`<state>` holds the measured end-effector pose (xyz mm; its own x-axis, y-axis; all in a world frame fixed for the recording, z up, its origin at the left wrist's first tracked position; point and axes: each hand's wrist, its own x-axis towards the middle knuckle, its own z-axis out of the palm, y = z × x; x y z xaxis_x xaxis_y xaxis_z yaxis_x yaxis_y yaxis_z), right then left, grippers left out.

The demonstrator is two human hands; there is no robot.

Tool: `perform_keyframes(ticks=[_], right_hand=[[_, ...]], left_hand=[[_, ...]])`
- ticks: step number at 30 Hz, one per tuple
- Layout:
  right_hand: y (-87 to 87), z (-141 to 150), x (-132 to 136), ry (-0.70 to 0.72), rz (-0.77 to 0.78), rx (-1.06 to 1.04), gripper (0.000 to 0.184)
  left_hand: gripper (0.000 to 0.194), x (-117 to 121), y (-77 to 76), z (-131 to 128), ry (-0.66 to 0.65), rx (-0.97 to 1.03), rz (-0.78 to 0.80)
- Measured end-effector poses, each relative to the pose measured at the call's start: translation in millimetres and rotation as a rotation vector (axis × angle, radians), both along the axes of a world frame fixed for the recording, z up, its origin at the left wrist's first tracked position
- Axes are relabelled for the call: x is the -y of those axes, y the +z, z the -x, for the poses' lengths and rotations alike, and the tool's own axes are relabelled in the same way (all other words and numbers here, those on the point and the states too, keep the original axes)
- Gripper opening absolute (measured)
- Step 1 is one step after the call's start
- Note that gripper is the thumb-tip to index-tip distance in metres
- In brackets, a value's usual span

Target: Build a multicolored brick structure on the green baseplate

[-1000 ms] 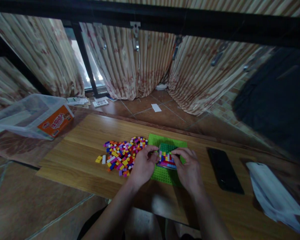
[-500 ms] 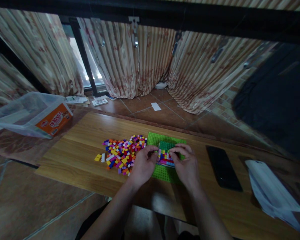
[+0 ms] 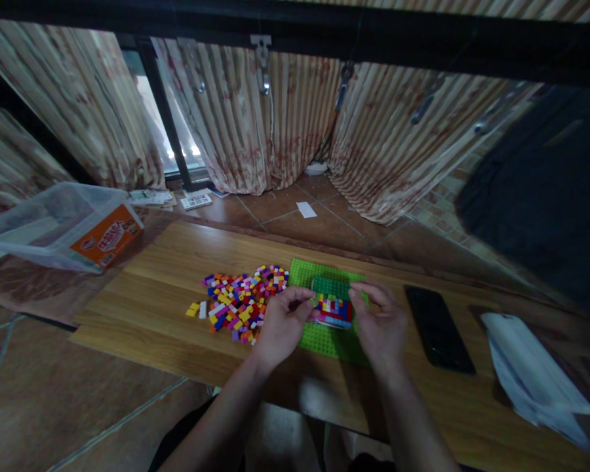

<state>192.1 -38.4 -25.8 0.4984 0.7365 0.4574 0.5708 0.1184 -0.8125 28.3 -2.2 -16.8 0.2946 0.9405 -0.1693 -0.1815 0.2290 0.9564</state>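
A light green baseplate (image 3: 329, 341) lies on the wooden table (image 3: 167, 288). On it rests a smaller dark green plate (image 3: 330, 289) partly covered with rows of coloured bricks (image 3: 333, 308). My left hand (image 3: 281, 326) has its fingers curled, thumb and forefinger pinched at the left edge of the brick rows. My right hand (image 3: 381, 324) hovers at their right edge with fingers loosely bent and apart, nothing visible in it. A pile of small loose bricks (image 3: 240, 303) in many colours lies just left of the baseplate.
A black phone (image 3: 438, 329) lies flat right of the baseplate, and a white bag (image 3: 531, 367) sits at the far right. A clear plastic tub (image 3: 54, 226) with an orange label stands at the left. Curtains and tiled floor lie beyond the table.
My right hand has lifted off the brick rows and drawn a little to the right, uncovering more of them. My left hand has stayed at the left edge.
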Motion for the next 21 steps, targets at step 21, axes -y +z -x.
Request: perform_keyframes(ticks=[21], right_hand=[[8.0, 26, 16, 0.266, 0.094, 0.104, 0.016]], left_hand=[[0.017, 6, 4.0, -14, -0.007, 0.171, 0.074]])
